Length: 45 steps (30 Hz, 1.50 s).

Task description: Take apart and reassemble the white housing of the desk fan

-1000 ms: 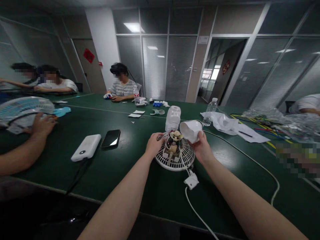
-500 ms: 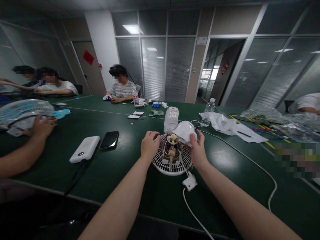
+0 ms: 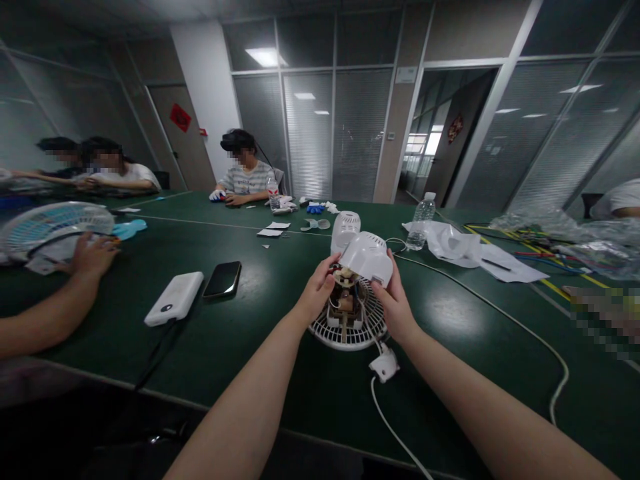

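Observation:
A white plastic fan motor cover (image 3: 369, 256) with vent slots is tilted above the open motor of a fan. My right hand (image 3: 396, 303) is closed on its right edge. My left hand (image 3: 317, 287) has its fingers curled at the cover's left edge, above the motor. Underneath, the bare fan motor (image 3: 345, 300), with its wires, sits on the round white fan grille (image 3: 345, 342), which lies flat on the table. Another white slotted housing part (image 3: 346, 228) stands just behind. A white plug-like piece (image 3: 385, 366) on a cord lies in front of the grille.
On the left lie a white power bank (image 3: 173, 300) and a black phone (image 3: 223, 279). A co-worker's hand (image 3: 95, 257) touches another fan (image 3: 60, 223). To the right are a water bottle (image 3: 421, 222), white plastic wrapping (image 3: 445, 245), a long cord (image 3: 500, 310) and coloured wires (image 3: 545, 259).
The cover has turned and shifted slightly over the motor, its slots now facing up and away. My left hand has moved right, up to the cover's edge. My right hand keeps its hold.

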Each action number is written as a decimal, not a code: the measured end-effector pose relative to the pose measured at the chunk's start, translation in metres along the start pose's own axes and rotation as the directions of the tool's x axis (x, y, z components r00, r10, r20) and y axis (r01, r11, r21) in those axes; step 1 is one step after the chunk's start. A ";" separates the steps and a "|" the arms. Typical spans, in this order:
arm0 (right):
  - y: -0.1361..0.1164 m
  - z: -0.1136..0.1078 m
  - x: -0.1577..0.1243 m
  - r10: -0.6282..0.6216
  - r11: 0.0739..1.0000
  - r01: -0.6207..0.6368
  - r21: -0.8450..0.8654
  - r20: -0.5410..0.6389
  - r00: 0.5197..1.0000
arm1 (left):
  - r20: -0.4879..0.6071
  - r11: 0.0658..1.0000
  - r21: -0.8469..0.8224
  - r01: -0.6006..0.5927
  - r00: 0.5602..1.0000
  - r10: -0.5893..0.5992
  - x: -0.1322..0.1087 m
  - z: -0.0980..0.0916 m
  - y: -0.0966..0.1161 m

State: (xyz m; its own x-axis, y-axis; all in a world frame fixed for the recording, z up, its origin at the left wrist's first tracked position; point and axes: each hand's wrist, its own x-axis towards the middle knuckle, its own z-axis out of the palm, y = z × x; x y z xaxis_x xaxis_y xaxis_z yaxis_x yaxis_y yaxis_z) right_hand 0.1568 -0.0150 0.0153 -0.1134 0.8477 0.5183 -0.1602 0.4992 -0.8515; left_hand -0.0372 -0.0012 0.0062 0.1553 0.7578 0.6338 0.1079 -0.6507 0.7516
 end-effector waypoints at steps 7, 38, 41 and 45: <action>-0.005 -0.003 0.003 0.017 0.995 -0.015 -0.102 0.017 1.000 | 0.055 0.969 -0.222 0.110 0.993 -0.100 0.001 0.002 0.007; -0.019 -0.015 0.006 0.185 0.975 -0.121 -0.185 0.382 0.905 | -0.213 0.825 0.444 0.349 0.936 -0.281 0.004 -0.015 -0.001; -0.025 -0.021 0.008 0.171 0.961 -0.043 -0.275 0.461 0.871 | -0.182 0.793 0.494 0.356 0.935 -0.305 0.003 -0.016 0.002; -0.020 -0.025 0.009 0.173 0.890 0.037 -0.453 0.413 0.894 | -0.214 0.783 0.491 0.382 0.924 -0.316 0.003 -0.016 0.000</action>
State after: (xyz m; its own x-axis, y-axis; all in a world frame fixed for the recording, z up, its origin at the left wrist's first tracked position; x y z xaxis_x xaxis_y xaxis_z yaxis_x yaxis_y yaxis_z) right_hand 0.1838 -0.0129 0.0344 -0.5338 0.7701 0.3492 0.2978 0.5577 -0.7748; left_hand -0.0527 0.0017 0.0108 -0.1012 0.9164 0.3873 0.6264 -0.2438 0.7404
